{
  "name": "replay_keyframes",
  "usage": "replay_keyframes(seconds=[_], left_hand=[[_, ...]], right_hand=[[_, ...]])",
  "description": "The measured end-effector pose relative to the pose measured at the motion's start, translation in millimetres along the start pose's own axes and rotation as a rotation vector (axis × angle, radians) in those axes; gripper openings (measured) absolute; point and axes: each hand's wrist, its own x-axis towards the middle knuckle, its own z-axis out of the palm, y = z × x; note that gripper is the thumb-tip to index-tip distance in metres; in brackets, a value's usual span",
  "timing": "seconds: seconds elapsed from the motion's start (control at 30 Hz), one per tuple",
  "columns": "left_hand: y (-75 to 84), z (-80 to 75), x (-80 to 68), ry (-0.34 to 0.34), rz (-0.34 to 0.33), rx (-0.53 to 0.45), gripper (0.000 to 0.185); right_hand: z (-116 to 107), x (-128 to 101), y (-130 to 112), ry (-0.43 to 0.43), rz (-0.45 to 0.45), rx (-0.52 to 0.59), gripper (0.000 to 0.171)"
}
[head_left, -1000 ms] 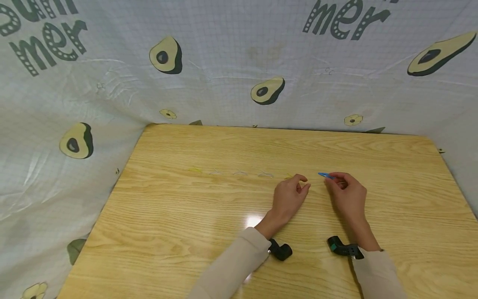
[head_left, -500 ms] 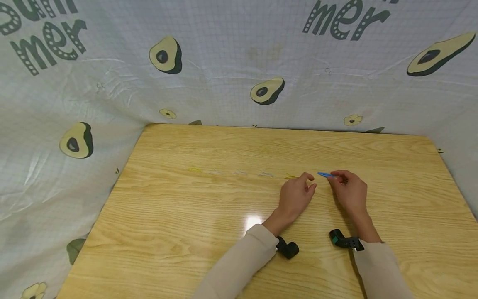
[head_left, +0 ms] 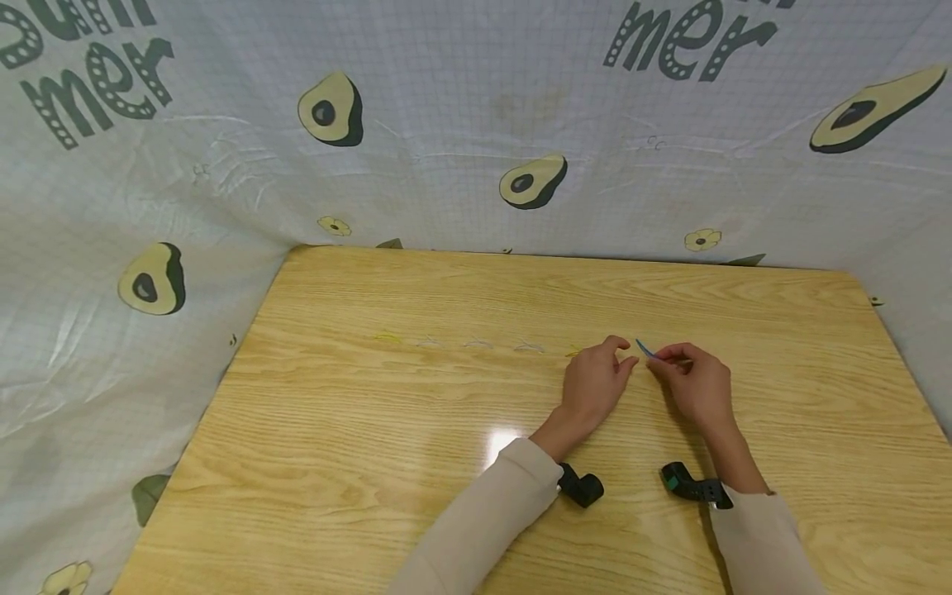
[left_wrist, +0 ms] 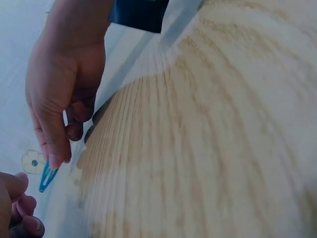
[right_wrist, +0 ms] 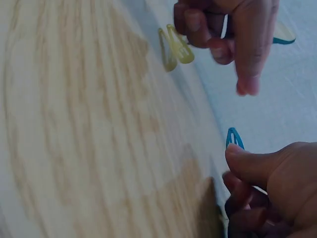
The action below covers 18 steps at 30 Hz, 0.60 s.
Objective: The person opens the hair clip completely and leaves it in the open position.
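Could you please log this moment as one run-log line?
right hand: pinches blue hair clip | left hand: beside clip, holds nothing | yellow hair clip: on table

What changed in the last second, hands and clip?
The left hand slid right along the table, closing the gap to the right hand, so their fingertips now nearly meet. The right hand kept its pinch on the blue hair clip and tipped it up, free end toward the left hand. The left hand holds nothing. The row of clips on the table stayed put.
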Motion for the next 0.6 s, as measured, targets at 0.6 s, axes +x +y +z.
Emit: replay_keyframes(seconds=[0.6], left_hand=[[-5.1,-1.9,3.4,-0.043,0.029,-0.02,0.018]], right_hand=[[-8.7,-9.9,-9.7,-0.055,-0.151,0.042,0.014]])
